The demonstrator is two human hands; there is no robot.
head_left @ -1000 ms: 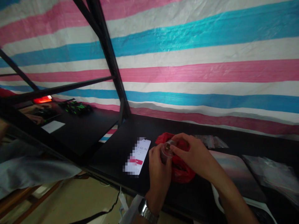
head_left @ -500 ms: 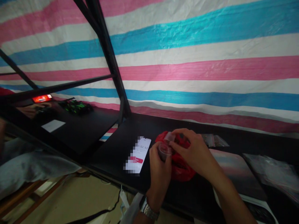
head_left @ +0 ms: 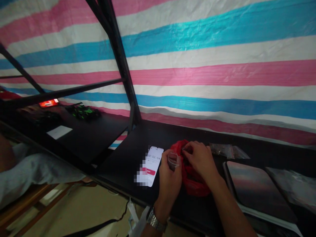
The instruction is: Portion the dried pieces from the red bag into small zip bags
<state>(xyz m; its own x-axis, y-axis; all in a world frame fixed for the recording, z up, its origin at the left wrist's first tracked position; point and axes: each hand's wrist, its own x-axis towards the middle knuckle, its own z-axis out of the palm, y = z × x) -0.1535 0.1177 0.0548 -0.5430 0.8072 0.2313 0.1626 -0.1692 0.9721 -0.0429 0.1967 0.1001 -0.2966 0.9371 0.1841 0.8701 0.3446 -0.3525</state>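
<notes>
My left hand point(head_left: 170, 179) is wrapped round a small clear plastic cup point(head_left: 173, 159), its rim tilted up toward me. Just to its right lies a crumpled red plastic bag point(head_left: 196, 189), spread wide at the top. Over the bag's mouth is my right hand point(head_left: 201, 159), thumb and forefinger pinched together; whatever they hold is too small and dark to name. The bag's contents are mostly hidden by shadow and by this hand.
A phone point(head_left: 154, 163) showing a timer lies left of my hands. Clear zip bags point(head_left: 229, 151), a dark flat device point(head_left: 256, 187) and more plastic bags point(head_left: 293, 186) lie to the right. At the neighbouring table, a person's leg point(head_left: 41, 168) and a green-black model point(head_left: 85, 112) show.
My right hand has moved from beside the cup down to the red bag's mouth. The translucent piece it held is no longer visible in its fingers. My left hand still grips the cup.
</notes>
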